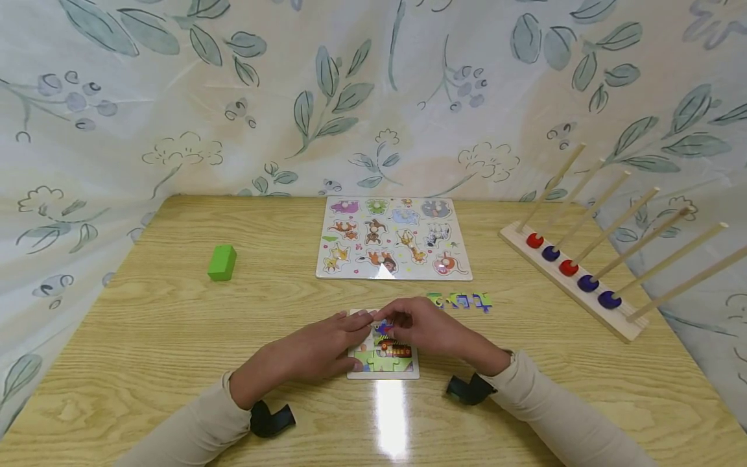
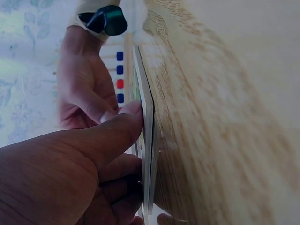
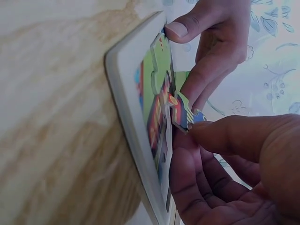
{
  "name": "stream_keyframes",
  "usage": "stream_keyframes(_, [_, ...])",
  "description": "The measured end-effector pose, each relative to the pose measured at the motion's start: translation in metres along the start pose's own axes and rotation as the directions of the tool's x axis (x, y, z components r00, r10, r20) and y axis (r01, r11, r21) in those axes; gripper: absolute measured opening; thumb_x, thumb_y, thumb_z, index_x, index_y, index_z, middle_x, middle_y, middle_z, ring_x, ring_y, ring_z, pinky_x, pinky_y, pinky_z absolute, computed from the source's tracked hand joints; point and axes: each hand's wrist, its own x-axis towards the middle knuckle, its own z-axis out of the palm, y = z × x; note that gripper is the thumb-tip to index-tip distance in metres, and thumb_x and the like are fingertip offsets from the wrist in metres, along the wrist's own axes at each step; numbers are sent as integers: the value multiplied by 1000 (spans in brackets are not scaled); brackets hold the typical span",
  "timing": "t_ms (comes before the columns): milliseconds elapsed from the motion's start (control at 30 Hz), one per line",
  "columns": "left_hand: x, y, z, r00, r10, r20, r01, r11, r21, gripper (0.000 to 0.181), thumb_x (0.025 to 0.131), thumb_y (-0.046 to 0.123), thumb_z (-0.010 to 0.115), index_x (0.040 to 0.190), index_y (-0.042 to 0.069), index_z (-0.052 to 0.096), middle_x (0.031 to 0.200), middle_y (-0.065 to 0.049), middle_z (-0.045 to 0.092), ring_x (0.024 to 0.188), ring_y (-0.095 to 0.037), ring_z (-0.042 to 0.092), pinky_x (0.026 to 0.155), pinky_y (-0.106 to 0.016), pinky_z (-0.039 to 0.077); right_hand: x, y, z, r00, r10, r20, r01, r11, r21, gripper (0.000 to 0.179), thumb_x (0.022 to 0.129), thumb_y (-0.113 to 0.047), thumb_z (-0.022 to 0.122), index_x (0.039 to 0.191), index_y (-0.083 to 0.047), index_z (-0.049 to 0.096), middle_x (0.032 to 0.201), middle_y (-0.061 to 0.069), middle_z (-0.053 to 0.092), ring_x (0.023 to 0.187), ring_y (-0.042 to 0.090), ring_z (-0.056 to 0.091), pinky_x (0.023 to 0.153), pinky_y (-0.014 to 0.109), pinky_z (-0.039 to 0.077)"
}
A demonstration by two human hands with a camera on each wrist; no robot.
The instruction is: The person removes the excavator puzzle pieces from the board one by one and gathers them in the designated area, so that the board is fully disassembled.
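A small jigsaw board [image 1: 383,375] with a pale frame lies on the table, several picture pieces in its lower part. My left hand [image 1: 323,344] rests along the board's left side with fingers extended; in the left wrist view its thumb touches the frame [image 2: 148,122]. Over the upper right part of the board, my right hand [image 1: 434,327] pinches a jigsaw piece [image 3: 182,111] between thumb and fingers. That piece is tilted above the board in the right wrist view. Several loose jigsaw pieces [image 1: 461,301] lie just beyond the right hand.
An animal peg puzzle [image 1: 393,237] lies at the back of the wooden table [image 1: 175,350]. A green block [image 1: 222,263] stands at the left. On the right is a wooden rack [image 1: 572,282] with upright pegs and red and blue beads. A patterned cloth [image 1: 373,97] hangs behind.
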Motion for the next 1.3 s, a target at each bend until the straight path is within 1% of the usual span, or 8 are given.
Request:
stream_keyframes(367, [0,0,1,1000,16,5,-16,1000,14,64,97,33,60,147,-2,39,158,-11,25,144,-22,23,115,-43,22,-3,3,-9,999,39,-19,-39,999,18,26,89,3,62,114,-3,69,93,2,66,80,14,59,69,27,51])
stream_keyframes(600, [0,-1,0,1000,19,6,-19,1000,-8,64,98,32,60,147,-2,38,159,-10,22,144,-23,22,115,-43,21,-7,6,-14,1000,5,-22,-4,1000,8,24,91,2,64,114,-1,69,95,1,66,82,12,60,71,28,52])
stream_keyframes(767, [-1,-1,0,1000,1,13,0,1000,-26,64,98,33,59,148,0,37,160,-8,21,144,-22,22,116,-42,21,-10,8,-16,1000,5,-28,-4,1000,30,23,92,2,63,114,0,69,101,2,67,88,14,61,76,28,52])
stream_keyframes(867, [-1,0,0,1000,3,3,-3,1000,-8,63,98,34,58,148,0,39,159,-8,23,144,-22,23,115,-42,21,-12,9,-17,999,21,-34,-20,999,31,24,91,3,62,114,-1,69,101,2,68,89,15,62,76,28,52])
stream_keyframes(1033, [-2,5,-1,997,75,-36,-73,995,65,53,99,30,59,142,2,49,155,-10,33,141,-23,31,113,-42,27,-15,11,-22,998,31,-48,-29,999,29,25,91,4,62,114,-1,69,101,2,68,88,15,60,75,28,52])
stream_keyframes(1167, [-1,13,0,988,147,-47,-145,989,32,39,101,21,56,136,6,57,152,-8,38,138,-23,37,111,-38,32,-19,14,-27,997,33,-69,-31,999,27,25,90,5,61,114,1,69,99,3,67,84,15,59,72,28,52])
stream_keyframes(1233, [-2,17,0,987,156,-47,-157,988,-12,37,101,19,54,136,7,58,152,-7,39,137,-23,38,110,-36,34,-21,14,-30,996,28,-84,-26,999,24,25,90,6,61,113,2,69,100,4,68,84,16,59,71,27,51])
stream_keyframes(1300, [-3,20,0,984,170,-43,-171,985,-13,36,101,18,54,135,7,59,152,-6,39,137,-23,38,109,-36,35,-23,15,-33,995,20,-95,-17,1000,24,24,90,5,60,112,3,69,100,6,68,84,16,60,71,27,52])
